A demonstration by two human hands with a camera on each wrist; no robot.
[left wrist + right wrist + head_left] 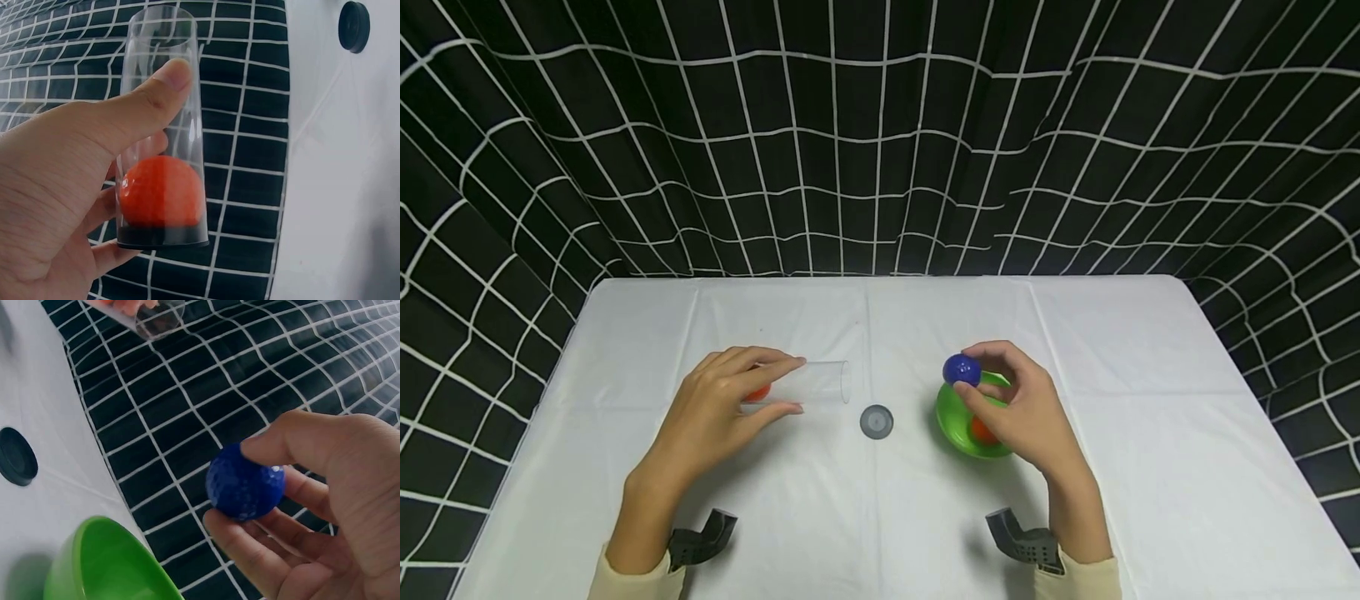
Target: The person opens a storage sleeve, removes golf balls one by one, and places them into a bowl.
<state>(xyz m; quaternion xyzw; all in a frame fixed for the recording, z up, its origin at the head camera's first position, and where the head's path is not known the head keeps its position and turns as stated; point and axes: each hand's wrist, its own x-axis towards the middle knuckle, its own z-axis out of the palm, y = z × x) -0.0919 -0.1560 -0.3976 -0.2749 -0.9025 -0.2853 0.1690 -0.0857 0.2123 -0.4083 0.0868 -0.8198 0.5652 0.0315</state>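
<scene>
My left hand (718, 400) grips a clear plastic tube (820, 382), which lies on its side in the head view with its uncapped end toward the right. An orange ball (164, 192) sits inside at the tube's dark-capped end. Between thumb and fingertips, my right hand (1018, 400) pinches a blue dimpled golf ball (244, 482). That ball is above the rim of a green bowl (955, 421). Another orange ball (982, 431) lies in the bowl, partly hidden by the right hand.
A round dark grey cap (876, 422) lies on the white-covered table (880, 517) between the hands. Black cloth with a white grid (857, 167) hangs behind and at both sides. Each wrist wears a black camera mount (703, 537).
</scene>
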